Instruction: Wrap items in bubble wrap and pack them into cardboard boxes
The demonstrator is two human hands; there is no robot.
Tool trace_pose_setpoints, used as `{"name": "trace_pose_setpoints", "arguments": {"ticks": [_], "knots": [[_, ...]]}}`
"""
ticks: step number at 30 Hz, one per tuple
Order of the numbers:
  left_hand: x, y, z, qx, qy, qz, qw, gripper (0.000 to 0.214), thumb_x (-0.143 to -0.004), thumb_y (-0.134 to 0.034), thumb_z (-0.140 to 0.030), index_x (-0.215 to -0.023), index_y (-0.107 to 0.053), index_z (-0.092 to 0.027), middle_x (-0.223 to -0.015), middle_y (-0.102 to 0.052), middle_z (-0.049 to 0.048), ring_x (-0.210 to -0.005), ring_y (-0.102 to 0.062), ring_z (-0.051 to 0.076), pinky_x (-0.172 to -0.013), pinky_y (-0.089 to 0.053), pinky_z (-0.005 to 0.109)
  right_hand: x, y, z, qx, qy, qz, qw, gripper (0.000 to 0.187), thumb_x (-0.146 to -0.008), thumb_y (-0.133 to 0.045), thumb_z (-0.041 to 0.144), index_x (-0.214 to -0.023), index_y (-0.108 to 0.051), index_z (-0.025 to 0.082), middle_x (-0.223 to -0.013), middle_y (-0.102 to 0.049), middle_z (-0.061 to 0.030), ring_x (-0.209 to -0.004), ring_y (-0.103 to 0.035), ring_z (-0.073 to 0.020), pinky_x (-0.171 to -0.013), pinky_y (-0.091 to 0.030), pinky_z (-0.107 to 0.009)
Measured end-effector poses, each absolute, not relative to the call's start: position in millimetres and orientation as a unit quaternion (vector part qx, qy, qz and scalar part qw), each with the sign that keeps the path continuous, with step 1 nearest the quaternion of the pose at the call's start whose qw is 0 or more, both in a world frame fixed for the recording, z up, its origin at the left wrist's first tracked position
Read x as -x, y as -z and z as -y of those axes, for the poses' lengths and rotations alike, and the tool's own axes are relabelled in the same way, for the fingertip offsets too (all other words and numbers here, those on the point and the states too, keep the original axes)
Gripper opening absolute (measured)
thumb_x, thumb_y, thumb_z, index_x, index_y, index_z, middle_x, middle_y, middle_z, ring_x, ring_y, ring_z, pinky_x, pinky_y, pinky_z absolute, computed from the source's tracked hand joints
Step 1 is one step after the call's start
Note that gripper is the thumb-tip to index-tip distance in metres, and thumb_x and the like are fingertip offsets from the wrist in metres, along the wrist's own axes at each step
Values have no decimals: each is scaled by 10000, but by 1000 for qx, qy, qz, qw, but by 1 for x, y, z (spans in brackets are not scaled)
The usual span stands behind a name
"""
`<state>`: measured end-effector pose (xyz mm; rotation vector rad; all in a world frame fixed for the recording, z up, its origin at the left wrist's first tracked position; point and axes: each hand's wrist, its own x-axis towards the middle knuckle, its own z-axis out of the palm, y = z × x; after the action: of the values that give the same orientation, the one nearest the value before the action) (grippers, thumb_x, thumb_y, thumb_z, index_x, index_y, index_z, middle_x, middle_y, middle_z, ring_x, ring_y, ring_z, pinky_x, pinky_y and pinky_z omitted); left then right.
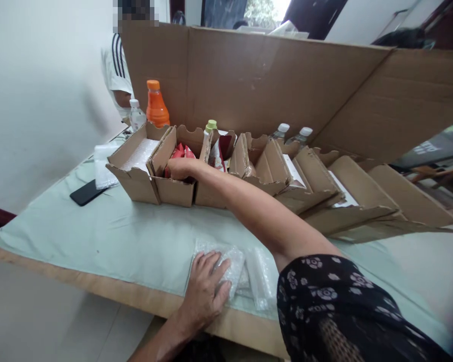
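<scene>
My left hand [206,286] lies flat with fingers spread on a bubble-wrap sheet [232,261] near the table's front edge. My right arm stretches across the table, and my right hand [180,168] reaches into the second cardboard box from the left [173,191], where red packets [181,152] lie. Its fingers are curled down into the box and mostly hidden, so I cannot make out what they hold.
A row of open cardboard boxes [287,176] runs across the pale green table cover [117,231], backed by a large cardboard sheet [268,80]. An orange bottle [156,105], clear bottles [136,115], a black phone [86,192] and another person's striped sleeve [115,65] are at left.
</scene>
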<state>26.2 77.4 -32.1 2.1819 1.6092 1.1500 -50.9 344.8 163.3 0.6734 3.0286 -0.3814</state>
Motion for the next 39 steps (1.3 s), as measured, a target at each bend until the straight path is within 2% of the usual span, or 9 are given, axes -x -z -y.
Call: {"name": "trace_pose_setpoints", "arguments": {"ticks": [3, 8, 13, 17, 20, 23, 26, 33, 39], "knots": [[-23, 31, -78, -743, -387, -537, 100, 409, -950, -533, -211, -1346, -638, -201, -1330, -685, 146, -1272, -608, 313, -1129, -434, 590, 36, -194, -331, -277, 102, -955, -2, 115, -876, -662, 78, -952, -748, 90, -985, -773, -97, -942, -717, -219, -845, -556, -318], [-16, 32, -75, -744, -389, -534, 104, 377, -986, -551, -252, -1351, -635, -212, -1410, -628, 169, -1317, -576, 323, -1124, -437, 579, -65, -256, -271, -322, 57, -920, -217, 225, -901, -557, 108, -1021, -748, 118, -973, -733, -9, -943, -684, -164, -845, -504, -274], [-15, 26, -66, -733, -429, -522, 79, 539, -993, -598, -296, -1516, -483, -235, -1641, -376, 202, -1481, -425, 362, -1163, -398, 584, -195, -205, -176, -431, 31, -831, -350, 128, -977, -585, 259, -955, -708, 235, -948, -749, -24, -844, -676, -205, -835, -516, -367], [-22, 7, -60, -730, -457, -507, 46, 675, -985, -616, -278, -1603, -346, -270, -1687, -302, 188, -1524, -369, 356, -1186, -386, 566, -238, -104, -120, -498, -2, -801, -331, 167, -997, -554, 280, -975, -711, 229, -1009, -787, -77, -954, -710, -261, -909, -480, -443], [-31, -1, -64, -765, -421, -487, 25, 590, -988, -590, -271, -1557, -435, -262, -1663, -374, 166, -1540, -351, 357, -1223, -330, 585, -235, -54, -96, -485, 43, -834, -260, 185, -970, -540, 201, -1017, -719, 213, -1234, -759, -125, -1097, -697, -285, -949, -466, -458], [-37, 2, -72, -806, -324, -493, 46, 426, -1003, -533, -243, -1424, -591, -221, -1559, -538, 153, -1511, -406, 351, -1225, -317, 599, -231, -43, -89, -429, 118, -874, -195, 192, -931, -578, 193, -1055, -724, 208, -1333, -722, -133, -1128, -696, -292, -968, -468, -466], [-39, 11, -78, -813, -279, -505, 80, 406, -1004, -521, -244, -1396, -616, -211, -1542, -565, 150, -1502, -422, 351, -1218, -310, 629, -236, -57, -97, -411, 139, -873, -222, 215, -952, -580, 246, -1108, -720, 197, -1228, -769, -125, -1090, -714, -290, -980, -475, -470], [-18, 6, -74, -729, -409, -515, 189, 885, -829, -590, -171, -1638, -232, -174, -1532, -552, 193, -1435, -522, 326, -1167, -459, 558, -211, -39, -113, -382, 100, -897, -197, 517, -937, -544, 223, -1453, -573, 188, -1446, -644, -170, -1300, -622, -333, -1009, -530, -506], [94, -91, -107, -687, -468, -551, -76, 351, -899, -579, -150, -1220, -675, -252, -1349, -688, 83, -1353, -594, 285, -1158, -475, 535, -196, 1, -109, -402, 36, -895, -193, 415, -987, -507, 227, -1379, -640, 241, -1464, -631, -151, -1322, -597, -345, -985, -538, -511]]}}
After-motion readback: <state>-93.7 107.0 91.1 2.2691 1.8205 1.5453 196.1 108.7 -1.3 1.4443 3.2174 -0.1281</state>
